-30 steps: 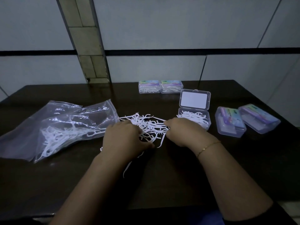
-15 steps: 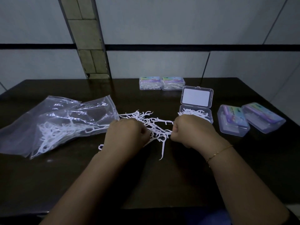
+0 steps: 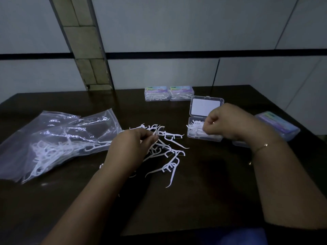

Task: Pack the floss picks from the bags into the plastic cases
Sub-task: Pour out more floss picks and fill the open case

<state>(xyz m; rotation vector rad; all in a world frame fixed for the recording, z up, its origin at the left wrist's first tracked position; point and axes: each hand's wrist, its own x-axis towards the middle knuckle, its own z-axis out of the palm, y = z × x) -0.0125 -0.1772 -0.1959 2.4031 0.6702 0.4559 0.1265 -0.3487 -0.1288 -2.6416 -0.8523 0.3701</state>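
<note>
A loose pile of white floss picks lies on the dark table in the middle. My left hand rests on the pile's left side and pinches picks between fingers and thumb. My right hand hovers over the open clear plastic case, fingers curled around a few picks at its rim. The case's lid stands up behind it, and picks lie inside. Clear plastic bags with more picks lie to the left.
Two closed, filled cases stand side by side at the table's back. Another closed case with a purple label sits at the right, behind my right wrist. A tiled wall rises behind the table.
My right hand has lifted from the pile and moved right to the open case with picks. My left hand stays on the pile. The view has tilted slightly.
</note>
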